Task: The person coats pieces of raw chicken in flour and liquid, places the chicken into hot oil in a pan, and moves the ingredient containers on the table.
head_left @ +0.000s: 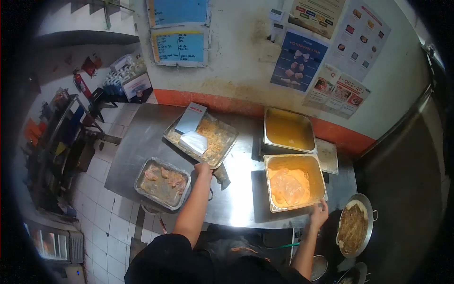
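Observation:
My left hand is closed at the near edge of a shallow metal tray, its fingers partly hidden. Orange-brown crumbs lie in this tray, with a grey metal box-shaped piece and a shiny silver piece resting across its left side. On the right, my right hand grips the near right corner of a deep steel pan. Inside that pan is orange batter with a pale, raw-looking piece of meat. A dark cloth-like thing lies beside my left hand.
A smaller tray with raw chicken pieces stands at the table's left end. Behind the batter pan is another steel pan of yellow liquid. A wide round pan with brown contents sits lower right. Posters hang on the wall.

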Tool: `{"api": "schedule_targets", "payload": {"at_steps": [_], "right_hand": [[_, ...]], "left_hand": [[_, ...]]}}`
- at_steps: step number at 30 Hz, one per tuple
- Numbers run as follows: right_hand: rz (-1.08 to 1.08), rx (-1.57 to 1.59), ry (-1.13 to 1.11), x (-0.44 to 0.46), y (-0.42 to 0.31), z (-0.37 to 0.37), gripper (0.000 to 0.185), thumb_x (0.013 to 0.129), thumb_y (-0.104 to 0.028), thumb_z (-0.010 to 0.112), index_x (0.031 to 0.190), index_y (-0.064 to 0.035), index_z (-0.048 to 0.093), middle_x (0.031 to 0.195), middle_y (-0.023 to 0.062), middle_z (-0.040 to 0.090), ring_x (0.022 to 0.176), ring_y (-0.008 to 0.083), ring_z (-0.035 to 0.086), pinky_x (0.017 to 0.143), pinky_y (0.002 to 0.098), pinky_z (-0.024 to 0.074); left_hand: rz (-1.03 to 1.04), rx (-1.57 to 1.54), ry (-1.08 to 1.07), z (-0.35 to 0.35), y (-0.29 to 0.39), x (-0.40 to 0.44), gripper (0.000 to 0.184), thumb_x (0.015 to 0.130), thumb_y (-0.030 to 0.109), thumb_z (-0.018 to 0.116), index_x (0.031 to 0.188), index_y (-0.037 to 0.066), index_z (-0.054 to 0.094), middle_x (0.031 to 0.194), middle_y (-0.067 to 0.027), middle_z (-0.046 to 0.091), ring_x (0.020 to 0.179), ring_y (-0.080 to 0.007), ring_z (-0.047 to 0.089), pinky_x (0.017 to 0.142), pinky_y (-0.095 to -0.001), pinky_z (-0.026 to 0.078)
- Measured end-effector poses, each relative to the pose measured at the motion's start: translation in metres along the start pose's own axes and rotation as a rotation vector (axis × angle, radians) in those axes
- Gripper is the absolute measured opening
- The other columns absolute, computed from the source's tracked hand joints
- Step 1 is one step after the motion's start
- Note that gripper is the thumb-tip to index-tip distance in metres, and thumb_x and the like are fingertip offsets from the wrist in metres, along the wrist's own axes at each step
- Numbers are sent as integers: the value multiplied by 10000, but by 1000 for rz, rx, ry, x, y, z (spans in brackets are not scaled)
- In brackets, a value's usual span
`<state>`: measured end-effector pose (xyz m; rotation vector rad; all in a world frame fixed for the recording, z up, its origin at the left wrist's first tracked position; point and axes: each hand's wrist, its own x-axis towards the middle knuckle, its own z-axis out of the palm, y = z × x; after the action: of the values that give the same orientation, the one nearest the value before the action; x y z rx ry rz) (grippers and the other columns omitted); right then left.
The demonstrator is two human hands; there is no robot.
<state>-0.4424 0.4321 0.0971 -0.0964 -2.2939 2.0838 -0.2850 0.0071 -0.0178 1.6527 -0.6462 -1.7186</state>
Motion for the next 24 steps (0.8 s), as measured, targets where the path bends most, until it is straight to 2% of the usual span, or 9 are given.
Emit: {"api": "schedule_targets", "payload": {"at_steps": [2,6,8,11,13,15,19,21,24], "right_hand": [[-45,96,-118,3,-10,8,504,770,-3,603,1237,-26,415,898,73,579,722,114,546,630,234,435],[-137,82,-124,16,-17,21,597,762,-4,607,1293,-39,337,1151,147,535,903,184,568,746,273,457],[94,202,-161,21,-15,15,640,746,-12,623,1302,-49,309,1236,165,485,939,215,572,756,291,470],[147,139,-188,16,-18,16,630,735,-22,635,1284,-48,327,1207,160,503,941,225,571,759,311,483],[125,127,-208,13,-15,19,584,745,-17,615,1262,-35,345,1194,160,509,931,217,579,750,313,497],[136,134,-249,8,-18,24,555,764,-27,604,1260,-33,356,1188,158,516,929,207,580,736,280,495],[112,131,-391,-15,-37,45,506,802,-93,566,1260,-33,359,1172,185,528,886,214,594,726,276,485],[176,249,-598,-25,-39,55,509,798,-7,566,1264,-9,361,1127,197,558,881,201,599,727,258,488],[248,254,-844,-35,-36,69,513,804,-35,566,1273,-11,360,1126,215,553,878,212,607,770,273,480]], "left_hand": [[9,-28,-82,2,-10,12,290,732,62,564,1016,4,553,887,-118,611,661,-200,589,468,-300,433],[264,125,122,22,-34,46,329,724,55,585,1042,5,518,891,-152,607,735,-226,601,588,-330,484],[342,155,160,36,-45,51,341,724,72,598,1047,3,512,889,-156,610,756,-250,602,627,-354,487],[324,372,111,46,-31,13,354,705,119,653,1009,-6,522,998,-201,594,932,-335,581,819,-398,454],[467,389,157,71,-48,17,356,732,159,647,1026,5,515,964,-177,598,868,-280,597,756,-373,483],[118,153,-324,77,-50,23,422,743,163,650,1104,12,491,976,-165,583,778,-213,606,677,-324,501],[34,126,-205,57,-31,-42,448,750,104,598,1179,59,474,1059,-116,583,818,-177,611,641,-310,472],[508,144,-242,23,-52,-52,430,763,144,638,1154,26,505,922,-119,596,708,-167,601,625,-271,492],[874,398,57,-59,-47,-81,472,757,117,631,1205,78,485,978,-108,602,758,-152,600,667,-268,488]]}}
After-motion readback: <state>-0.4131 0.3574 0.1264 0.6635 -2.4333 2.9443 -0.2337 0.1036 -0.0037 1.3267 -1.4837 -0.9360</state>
